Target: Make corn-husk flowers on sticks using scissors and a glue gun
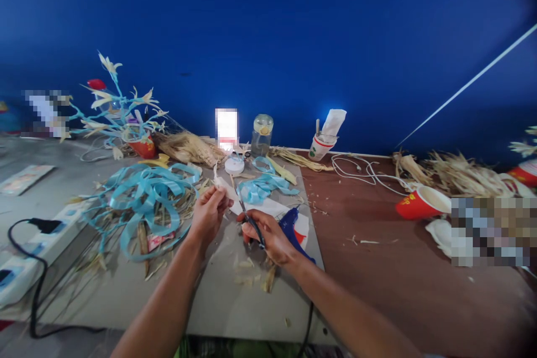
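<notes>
Left hand [212, 208] up high: I pinch a thin, pale strip [225, 189] between my thumb and fingers, and it pokes up past them. My right hand [268, 233] is curled around a pair of scissors [242, 202] with dark handles. From where I watch, the blades point up and away, right beside the pale strip, but I can't tell if they touch it. I can't tell how wide the blades are spread either.

Both my hands are over a gray board [251, 310]. Close to my right wrist I see a blue tool [288, 225] that looks like a glue gun. Dry bits [247, 274] lie on the board below my hands. To the left of my left hand is a big, loopy heap of light blue ribbon [145, 198], and more ribbon lies just past my hands. A little round white thing [234, 166] sits beyond the pale strip, with a clear jar [262, 137] behind it.

Far to the left, I see blue branches with pale petals [119, 103] over a red cup [144, 146]. On the right, another red cup [419, 202] lies tipped over on the brown table [390, 285].
</notes>
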Tool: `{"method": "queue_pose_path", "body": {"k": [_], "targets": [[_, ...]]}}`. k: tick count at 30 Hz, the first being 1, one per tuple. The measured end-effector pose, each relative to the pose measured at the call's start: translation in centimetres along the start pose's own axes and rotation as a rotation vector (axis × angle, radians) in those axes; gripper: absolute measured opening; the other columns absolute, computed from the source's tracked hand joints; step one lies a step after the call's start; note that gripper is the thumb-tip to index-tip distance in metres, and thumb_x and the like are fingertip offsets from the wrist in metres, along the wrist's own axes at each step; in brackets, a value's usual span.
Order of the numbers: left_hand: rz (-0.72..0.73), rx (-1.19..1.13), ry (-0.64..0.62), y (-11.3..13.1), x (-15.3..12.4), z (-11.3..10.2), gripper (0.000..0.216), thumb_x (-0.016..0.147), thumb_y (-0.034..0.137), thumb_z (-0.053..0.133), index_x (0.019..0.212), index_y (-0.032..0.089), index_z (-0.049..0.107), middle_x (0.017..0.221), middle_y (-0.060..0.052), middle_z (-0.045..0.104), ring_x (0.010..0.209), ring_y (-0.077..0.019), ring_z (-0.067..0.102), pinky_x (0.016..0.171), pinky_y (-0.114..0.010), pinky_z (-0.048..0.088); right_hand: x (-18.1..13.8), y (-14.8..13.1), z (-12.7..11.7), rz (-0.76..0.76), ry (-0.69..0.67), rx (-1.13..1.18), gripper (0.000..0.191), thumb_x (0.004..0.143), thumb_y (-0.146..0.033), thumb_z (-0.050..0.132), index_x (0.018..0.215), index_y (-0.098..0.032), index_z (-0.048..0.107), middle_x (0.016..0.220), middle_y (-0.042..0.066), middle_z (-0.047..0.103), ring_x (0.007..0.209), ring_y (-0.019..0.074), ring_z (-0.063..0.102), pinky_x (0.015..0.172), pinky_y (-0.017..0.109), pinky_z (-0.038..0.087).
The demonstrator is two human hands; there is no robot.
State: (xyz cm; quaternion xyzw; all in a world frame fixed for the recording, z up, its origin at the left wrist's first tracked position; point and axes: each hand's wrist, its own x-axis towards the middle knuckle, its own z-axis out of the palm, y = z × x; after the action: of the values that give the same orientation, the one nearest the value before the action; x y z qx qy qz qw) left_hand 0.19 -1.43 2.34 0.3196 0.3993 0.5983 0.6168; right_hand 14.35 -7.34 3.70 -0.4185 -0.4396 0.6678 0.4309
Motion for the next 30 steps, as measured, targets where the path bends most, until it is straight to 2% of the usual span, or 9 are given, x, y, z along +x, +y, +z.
{"method": "queue_pose_path", "body": {"k": [19,30], "targets": [[0.007,0.054,-0.035,-0.26,0.21,-0.09,0.030,0.066,0.032,0.072,0.055,0.017,0.048,0.047,0.007,0.038,0.044,-0.0055,0.040,0.052,-0.019,0.039,0.35,0.72,0.25,0.014,-0.007,-0.006,0.044,0.062,-0.052,0.070,0.085,-0.016,0.060,0.053,-0.006,0.051,0.050,0.0073,0.042,0.050,0.020,0.031],[0.040,0.099,-0.009,-0.37,0.32,-0.17,0.029,0.066,0.031,0.071,0.054,0.017,0.049,0.047,0.006,0.039,0.045,-0.0057,0.040,0.051,-0.019,0.038,0.39,0.81,0.53,0.013,0.017,0.018,0.042,0.061,-0.049,0.073,0.085,-0.017,0.061,0.052,-0.007,0.050,0.049,0.0070,0.042,0.048,0.019,0.034]]}}
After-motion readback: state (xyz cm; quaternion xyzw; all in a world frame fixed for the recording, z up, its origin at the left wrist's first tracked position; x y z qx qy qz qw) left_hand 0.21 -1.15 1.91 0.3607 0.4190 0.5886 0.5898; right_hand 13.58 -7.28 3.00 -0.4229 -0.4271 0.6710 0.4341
